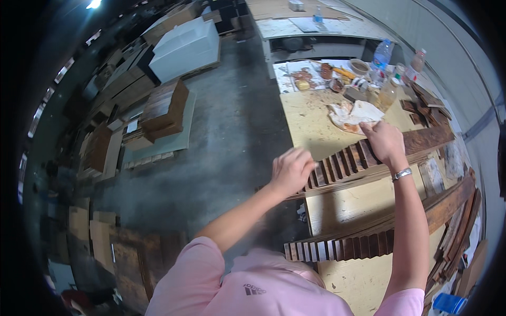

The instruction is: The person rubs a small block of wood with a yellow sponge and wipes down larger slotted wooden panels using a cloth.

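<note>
A row of dark brown wood strips (pixel 342 164) lies across the pale workbench, their ends staggered like steps. My left hand (pixel 292 171) is closed beside the left end of this row; what its fingers hold, if anything, is hidden. Over the row's right part, my right hand (pixel 385 142) is bent with its fingers curled, and a silver bracelet (pixel 402 174) circles that wrist. Whether those fingers grip a strip cannot be seen. Just beyond them lies a stained, crumpled white cloth (pixel 363 112). Nearer to me, a second stepped row of wood strips (pixel 342 248) passes behind my right forearm.
Bottles, including a clear one (pixel 381 54) with a blue label, jars and a small bowl (pixel 359 66) crowd the bench's far end. Loose wood pieces (pixel 456 231) line the right side. On the floor at left stand stacked brown panels (pixel 164 108) and a white wrapped block (pixel 184 50).
</note>
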`<state>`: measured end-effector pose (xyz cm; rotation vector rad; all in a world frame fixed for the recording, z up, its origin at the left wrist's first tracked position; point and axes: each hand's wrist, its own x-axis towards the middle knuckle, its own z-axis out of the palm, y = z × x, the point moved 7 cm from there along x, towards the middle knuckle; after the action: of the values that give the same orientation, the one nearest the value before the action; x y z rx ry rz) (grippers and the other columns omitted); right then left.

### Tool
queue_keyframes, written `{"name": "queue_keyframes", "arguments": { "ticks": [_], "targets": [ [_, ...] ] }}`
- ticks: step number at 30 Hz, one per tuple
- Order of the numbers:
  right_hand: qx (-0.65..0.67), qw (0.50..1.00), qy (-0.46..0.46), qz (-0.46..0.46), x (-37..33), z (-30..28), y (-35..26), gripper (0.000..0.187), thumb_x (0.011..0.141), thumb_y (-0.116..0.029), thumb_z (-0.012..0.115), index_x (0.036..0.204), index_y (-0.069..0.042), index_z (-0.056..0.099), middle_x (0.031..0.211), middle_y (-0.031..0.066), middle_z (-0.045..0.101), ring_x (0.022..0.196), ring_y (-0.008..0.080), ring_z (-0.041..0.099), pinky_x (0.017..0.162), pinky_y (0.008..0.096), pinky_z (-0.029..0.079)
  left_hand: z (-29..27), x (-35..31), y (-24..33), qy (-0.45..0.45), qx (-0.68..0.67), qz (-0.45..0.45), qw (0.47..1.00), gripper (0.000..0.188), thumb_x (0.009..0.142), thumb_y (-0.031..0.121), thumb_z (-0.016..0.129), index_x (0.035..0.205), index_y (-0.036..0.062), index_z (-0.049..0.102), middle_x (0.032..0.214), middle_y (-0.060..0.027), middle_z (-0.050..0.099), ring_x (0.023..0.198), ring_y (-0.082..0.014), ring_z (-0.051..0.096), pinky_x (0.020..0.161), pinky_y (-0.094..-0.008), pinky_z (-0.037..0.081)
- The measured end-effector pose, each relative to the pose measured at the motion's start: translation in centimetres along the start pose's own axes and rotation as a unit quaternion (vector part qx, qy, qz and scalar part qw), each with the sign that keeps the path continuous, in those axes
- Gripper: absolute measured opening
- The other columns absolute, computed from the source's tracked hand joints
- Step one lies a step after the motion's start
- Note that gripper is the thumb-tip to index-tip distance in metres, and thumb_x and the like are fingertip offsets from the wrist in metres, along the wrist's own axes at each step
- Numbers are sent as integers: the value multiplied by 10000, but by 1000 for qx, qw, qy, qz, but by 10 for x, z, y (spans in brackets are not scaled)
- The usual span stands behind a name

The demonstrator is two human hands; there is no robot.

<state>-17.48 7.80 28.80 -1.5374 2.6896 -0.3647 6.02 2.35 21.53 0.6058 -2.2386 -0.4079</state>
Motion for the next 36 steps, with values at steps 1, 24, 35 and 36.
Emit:
{"name": "queue_keyframes", "arguments": {
  "ticks": [1,24,35,36],
  "targets": [
    [-5,1000,-8,5,0,0,-1,639,978,-516,525,704,42,678,769,303,653,813,453,664,785,510,501,-2,6,-10,10,23,-35,999,182,829,190,730,780,92,584,799,-78,605,758,-291,647,613,-429,515],
    [-20,1000,3,20,3,4,2,612,965,-520,538,776,37,710,840,307,677,875,456,670,831,505,510,-7,-10,-3,-16,-37,-93,995,93,856,127,705,929,77,678,869,-83,649,832,-318,641,710,-420,507],
    [-36,998,-53,30,0,1,-5,604,972,-511,513,894,40,746,936,283,708,962,421,681,914,470,510,-18,-18,-10,80,-58,-36,995,162,791,53,729,707,37,590,696,-117,576,663,-320,555,591,-419,437],
    [-34,998,-50,29,1,0,-4,603,972,-511,513,894,40,746,935,283,708,962,421,681,915,470,510,-12,-19,-10,69,-50,-22,996,158,787,56,732,712,36,595,697,-118,575,664,-320,554,593,-416,439]
  ]
}}
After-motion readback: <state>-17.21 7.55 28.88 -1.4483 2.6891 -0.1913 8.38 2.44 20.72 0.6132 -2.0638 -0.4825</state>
